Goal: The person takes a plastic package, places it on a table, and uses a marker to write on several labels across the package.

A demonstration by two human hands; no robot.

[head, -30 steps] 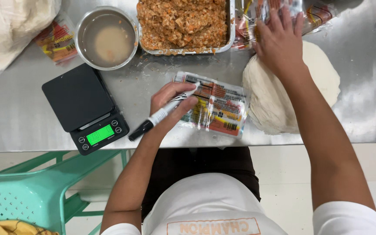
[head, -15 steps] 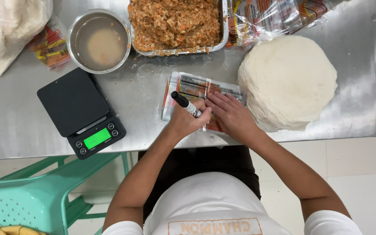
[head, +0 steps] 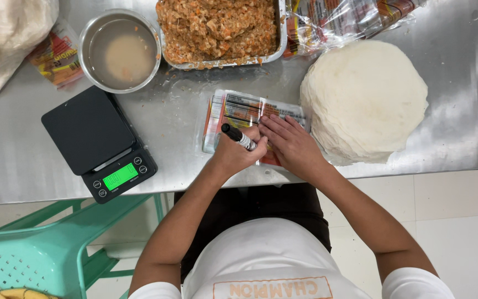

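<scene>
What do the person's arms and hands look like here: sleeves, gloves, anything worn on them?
Both arms are bare from the short white sleeves down. The left hand and right hand wear no gloves, and no rings, watch or wristbands show. The sleeves belong to a white T-shirt with orange lettering across the chest. Fingernails look short and unpainted, as far as this view shows.

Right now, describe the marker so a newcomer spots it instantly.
Start at the steel table, near its front edge. A flat plastic packet lies there under both hands. The marker is the slim black-and-white pen in the left hand, the only pen there.
</scene>
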